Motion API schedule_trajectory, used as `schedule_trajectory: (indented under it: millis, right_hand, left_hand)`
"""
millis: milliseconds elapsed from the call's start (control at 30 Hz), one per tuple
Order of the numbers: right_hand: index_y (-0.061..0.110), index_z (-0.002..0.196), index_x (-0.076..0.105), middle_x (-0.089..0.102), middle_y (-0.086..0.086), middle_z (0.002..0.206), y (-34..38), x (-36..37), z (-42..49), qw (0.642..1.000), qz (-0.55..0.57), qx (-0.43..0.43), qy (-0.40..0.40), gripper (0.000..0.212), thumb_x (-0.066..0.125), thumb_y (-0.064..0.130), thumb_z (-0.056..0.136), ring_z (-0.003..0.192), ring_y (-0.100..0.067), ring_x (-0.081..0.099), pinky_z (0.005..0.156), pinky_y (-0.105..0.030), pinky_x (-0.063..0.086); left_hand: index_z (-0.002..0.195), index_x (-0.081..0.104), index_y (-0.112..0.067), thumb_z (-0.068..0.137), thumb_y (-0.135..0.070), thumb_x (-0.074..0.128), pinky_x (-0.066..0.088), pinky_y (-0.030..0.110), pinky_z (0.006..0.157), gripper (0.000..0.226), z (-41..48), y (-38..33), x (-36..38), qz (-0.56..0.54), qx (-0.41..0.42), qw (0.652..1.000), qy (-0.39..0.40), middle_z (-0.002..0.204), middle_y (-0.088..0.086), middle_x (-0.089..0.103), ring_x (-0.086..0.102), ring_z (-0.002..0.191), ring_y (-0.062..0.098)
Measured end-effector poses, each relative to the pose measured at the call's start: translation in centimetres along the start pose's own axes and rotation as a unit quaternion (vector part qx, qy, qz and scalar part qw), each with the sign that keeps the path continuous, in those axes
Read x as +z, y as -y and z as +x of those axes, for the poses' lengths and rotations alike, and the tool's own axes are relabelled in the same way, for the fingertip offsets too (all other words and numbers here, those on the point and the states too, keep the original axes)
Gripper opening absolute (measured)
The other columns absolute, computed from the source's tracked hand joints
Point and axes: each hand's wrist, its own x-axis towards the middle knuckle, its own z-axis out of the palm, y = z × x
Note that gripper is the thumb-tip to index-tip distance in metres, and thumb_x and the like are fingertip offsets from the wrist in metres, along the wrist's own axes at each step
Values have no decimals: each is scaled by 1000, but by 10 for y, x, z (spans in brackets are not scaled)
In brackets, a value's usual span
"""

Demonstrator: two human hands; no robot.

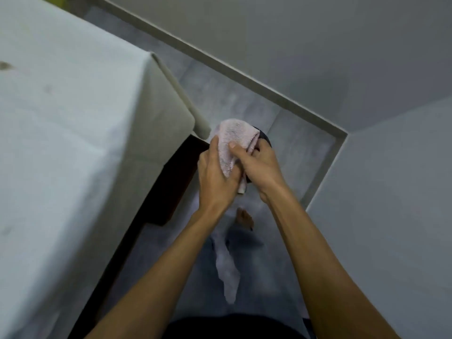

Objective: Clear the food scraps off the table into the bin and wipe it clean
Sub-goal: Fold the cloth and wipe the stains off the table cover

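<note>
Pink cloth (232,143) is off the counter (73,123), held right of its corner. Left hand (215,177) and right hand (259,167) both grip it, fingers curled. Left hand is nearer the counter. Brown mark (5,66) lies far left.

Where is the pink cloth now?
In the head view, centre frame, the pink cloth is gripped by left hand and right hand, right of the table's corner.

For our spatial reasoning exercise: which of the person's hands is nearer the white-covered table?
Left. The left hand holds the pink cloth just beside the corner of the table; the right hand holds the same cloth on its far side, away from the table.
</note>
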Motion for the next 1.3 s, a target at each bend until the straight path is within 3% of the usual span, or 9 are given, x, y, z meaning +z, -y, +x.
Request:
schedule_trajectory:
  millis: [200, 400, 567, 700, 800, 900, 1067, 1167, 1300]
  right_hand:
    - [17, 113, 62, 74, 1, 103, 57, 15, -98, 996, -46, -48, 58, 20, 65, 18, 93, 90, -9, 72, 78, -26, 58]
    - [12, 113, 65, 75, -4, 99, 103, 54, -165, 982, -81, -116, 125, 22, 59, 17, 93, 89, -15, 73, 71, -28, 59]
    - [8, 109, 66, 76, -11, 101, 130, 111, -185, 962, -64, -105, 245, 18, 58, 14, 93, 96, -28, 73, 88, -48, 58]
    - [1, 113, 64, 74, -17, 104, 146, 160, -186, 943, -78, -56, 319, 22, 57, 10, 93, 98, -33, 71, 91, -46, 56]
    - [2, 110, 65, 75, -16, 103, 150, 195, -174, 932, -177, -88, 305, 22, 60, 14, 92, 97, -32, 72, 92, -48, 57]
    - [6, 106, 63, 71, -10, 102, 153, 223, -154, 898, -321, -172, 247, 28, 62, 28, 90, 98, -29, 70, 86, -45, 56]
    - [11, 136, 41, 55, -12, 128, 151, 254, -124, 837, -445, -293, 126, 49, 56, 29, 93, 114, -30, 54, 92, -39, 43]
    - [21, 150, 27, 27, -16, 156, 127, 268, -123, 765, -530, -361, 69, 66, 53, 45, 94, 141, -36, 28, 112, -54, 25]
    - [47, 152, 6, -16, -13, 164, 75, 286, -132, 670, -649, -345, 107, 89, 31, 88, 78, 149, -39, -18, 115, -66, -2]
  left_hand:
    - [154, 27, -25, 85, -43, 71, 38, 18, 95, 85, -76, -48, -75, -30, -7, 998, -57, 132, 5, 46, 45, 123, 13]
    - [147, 36, -40, 70, -65, 75, 51, 24, 92, 90, -131, -73, -154, -96, -14, 989, -110, 127, -5, 53, 57, 111, 5]
    - [134, 55, -23, 73, -75, 63, 51, 35, 100, 80, -141, -44, -226, -179, -121, 944, -250, 127, -6, 62, 62, 110, 8]
    - [139, 50, -15, 62, -79, 70, 50, 40, 102, 102, -135, -8, -275, -332, -243, 886, -215, 124, 2, 66, 66, 111, 19]
    - [116, 68, -9, 78, -40, 80, 55, 45, 96, 50, -126, 9, -296, -403, -231, 864, -193, 110, 12, 74, 71, 98, 23]
    - [101, 71, -10, 84, -13, 75, 58, 37, 89, 17, -112, 15, -307, -381, -227, 868, -224, 104, 12, 75, 73, 91, 22]
    - [94, 68, -24, 85, -16, 67, 54, 31, 90, 12, -79, 22, -322, -227, -217, 919, -236, 90, -11, 71, 68, 96, 15]
    - [119, 67, -18, 89, -14, 59, 49, 33, 99, 31, -66, 37, -333, -88, -195, 930, -301, 116, -2, 69, 61, 113, 19]
    - [129, 62, -11, 91, -8, 54, 38, 37, 111, 39, -50, 74, -348, 28, -163, 922, -351, 135, 9, 60, 46, 130, 27]
